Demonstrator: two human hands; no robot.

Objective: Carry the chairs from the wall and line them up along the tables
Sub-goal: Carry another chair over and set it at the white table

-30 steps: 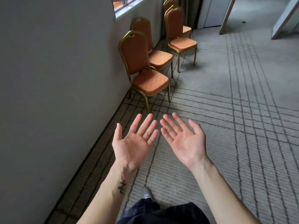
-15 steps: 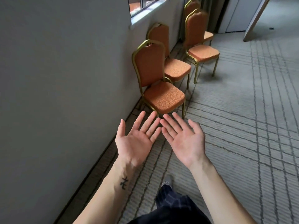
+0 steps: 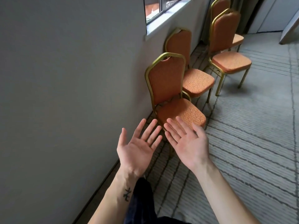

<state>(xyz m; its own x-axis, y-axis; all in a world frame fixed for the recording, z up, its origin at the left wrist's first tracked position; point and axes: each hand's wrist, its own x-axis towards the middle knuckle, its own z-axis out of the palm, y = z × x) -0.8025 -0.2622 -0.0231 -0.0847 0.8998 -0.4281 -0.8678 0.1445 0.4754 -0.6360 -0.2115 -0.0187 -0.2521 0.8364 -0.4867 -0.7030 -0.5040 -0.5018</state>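
- both palms up here: left hand (image 3: 137, 146) and right hand (image 3: 189, 143) side by side, fingers (image 3: 141, 127) spread straight, holding nothing
- nearest chair (image 3: 166, 81) (orange padding, gold frame) sits just past the fingertips, right by the wall (image 3: 64, 78)
- second chair (image 3: 197, 81) is tucked close behind it, below the window (image 3: 161, 8)
- third chair (image 3: 231, 60) and fourth chair (image 3: 220, 8) are further along
- all on grey striped carpet (image 3: 242, 143)

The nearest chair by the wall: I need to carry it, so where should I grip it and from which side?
Probably grip the nearest chair by its gold top rail, which arches clear of the padding, coming from the carpet side; the wall blocks the other.
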